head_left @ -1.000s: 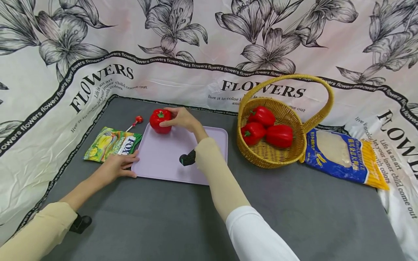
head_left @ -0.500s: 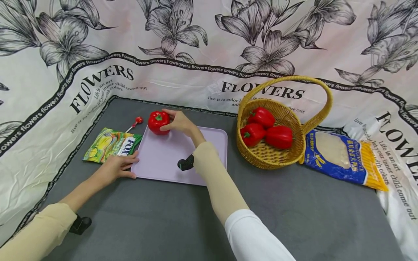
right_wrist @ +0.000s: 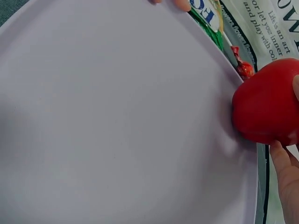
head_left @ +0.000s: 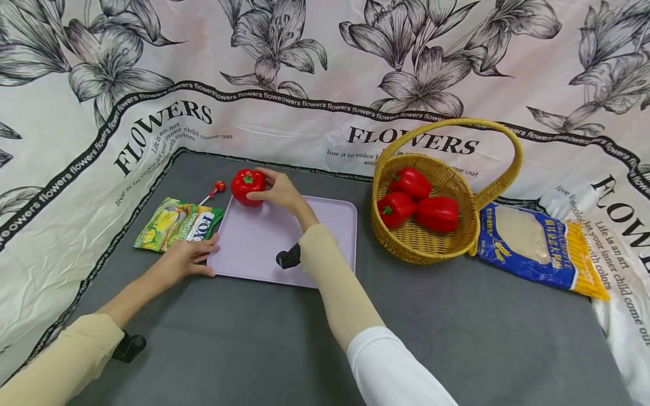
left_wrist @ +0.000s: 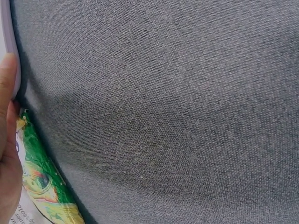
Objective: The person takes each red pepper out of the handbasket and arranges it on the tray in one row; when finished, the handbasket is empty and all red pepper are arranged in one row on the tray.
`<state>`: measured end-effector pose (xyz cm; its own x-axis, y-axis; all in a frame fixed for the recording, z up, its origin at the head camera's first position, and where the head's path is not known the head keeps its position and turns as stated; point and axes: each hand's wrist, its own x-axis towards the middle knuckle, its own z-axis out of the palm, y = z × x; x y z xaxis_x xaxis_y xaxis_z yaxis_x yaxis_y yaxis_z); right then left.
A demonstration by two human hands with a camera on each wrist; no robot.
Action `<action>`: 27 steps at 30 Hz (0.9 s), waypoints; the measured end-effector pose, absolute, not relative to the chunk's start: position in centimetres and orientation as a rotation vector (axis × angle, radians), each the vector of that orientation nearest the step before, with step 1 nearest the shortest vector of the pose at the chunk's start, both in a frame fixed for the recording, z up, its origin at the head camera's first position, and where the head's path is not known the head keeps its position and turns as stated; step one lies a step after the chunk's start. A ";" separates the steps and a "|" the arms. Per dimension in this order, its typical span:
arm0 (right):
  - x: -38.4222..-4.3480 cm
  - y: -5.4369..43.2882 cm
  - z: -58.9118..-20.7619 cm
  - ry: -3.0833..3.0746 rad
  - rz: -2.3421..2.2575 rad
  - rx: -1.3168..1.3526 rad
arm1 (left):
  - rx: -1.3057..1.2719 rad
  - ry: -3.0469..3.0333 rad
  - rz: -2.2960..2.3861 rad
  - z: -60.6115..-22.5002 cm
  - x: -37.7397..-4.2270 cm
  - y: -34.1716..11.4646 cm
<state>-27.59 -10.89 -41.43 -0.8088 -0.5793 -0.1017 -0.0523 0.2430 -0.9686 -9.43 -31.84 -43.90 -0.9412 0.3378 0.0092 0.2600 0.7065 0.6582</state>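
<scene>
My right hand (head_left: 265, 186) grips a red bell pepper (head_left: 246, 184) at the far left corner of a lilac tray (head_left: 264, 242). The right wrist view shows the pepper (right_wrist: 264, 109) low at the tray's (right_wrist: 117, 116) rim, with fingers (right_wrist: 285, 172) behind it. My left hand (head_left: 195, 256) lies flat on the grey cloth, its straight fingers touching the tray's near left edge. In the left wrist view a finger (left_wrist: 7, 93) rests against that edge (left_wrist: 7, 28).
A green snack packet (head_left: 178, 223) and a red lollipop (head_left: 217, 186) lie left of the tray. A yellow wicker basket (head_left: 421, 248) with three red peppers (head_left: 413, 197) stands to the right. Beyond it lies a blue noodle packet (head_left: 533, 242). A flowered cloth rises behind.
My right hand has carried the pepper a little further toward the tray's far left corner. The left hand has stayed at the tray's edge.
</scene>
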 end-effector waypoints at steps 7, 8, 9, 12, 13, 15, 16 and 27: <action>-26.8 -10.5 -39.5 2.026 -1.586 -0.576 | 0.514 2.804 1.063 -44.1 -9.6 -31.7; -26.6 -10.4 -39.1 2.020 -1.581 -0.578 | 0.510 2.803 1.062 -44.1 -9.6 -31.7; -26.5 -10.4 -38.8 2.019 -1.575 -0.581 | 0.508 2.804 1.060 -44.1 -9.6 -31.7; -26.5 -10.5 -38.6 1.977 -1.583 -0.599 | 0.486 2.794 1.063 -44.0 -9.6 -31.7; -26.6 -10.5 -38.7 1.963 -1.590 -0.603 | 0.482 2.791 1.061 -44.0 -9.6 -31.7; -27.0 -10.8 -39.4 1.954 -1.603 -0.597 | 0.475 2.786 1.063 -44.0 -9.7 -31.7; -27.3 -11.0 -39.8 1.953 -1.610 -0.595 | 0.470 2.782 1.064 -44.0 -9.7 -31.7; -27.9 -11.8 -42.2 2.030 -1.583 -0.602 | 0.443 2.758 1.075 -44.0 -9.7 -32.0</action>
